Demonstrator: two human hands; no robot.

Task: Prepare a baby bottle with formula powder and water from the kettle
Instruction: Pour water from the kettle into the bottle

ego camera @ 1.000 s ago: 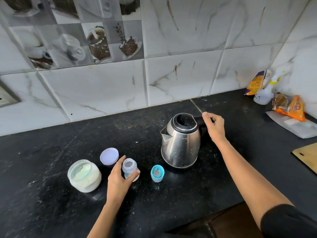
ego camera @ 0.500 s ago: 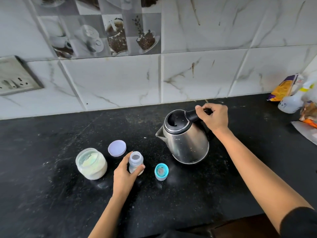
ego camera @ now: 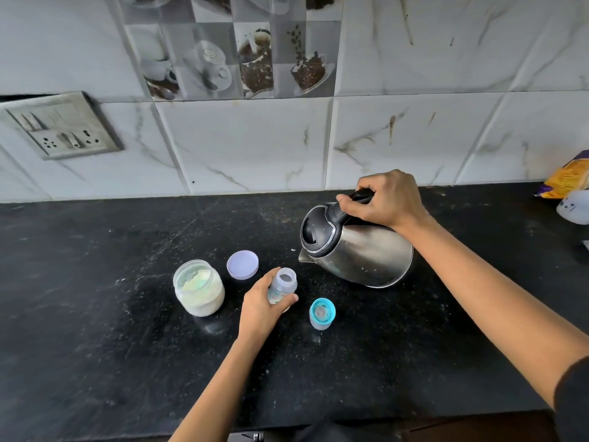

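Bottle (ego camera: pixel 282 283), uncapped, sits in my left grip (ego camera: pixel 264 309), fingers wrapped round its body, low over the desk (ego camera: pixel 95 314) between powder jar (ego camera: pixel 199 287) and teat cap (ego camera: pixel 322 313). My right grip (ego camera: pixel 385 202) is closed round the handle of the kettle (ego camera: pixel 360 250), tipped spout-first toward it, no water falling yet. I'd bring the spout over that narrow mouth and pour thinly, bracing the bottle. 1 jar lid (ego camera: pixel 242 264) lies behind; marble tiles and a socket (ego camera: pixel 60 127) back the desk.
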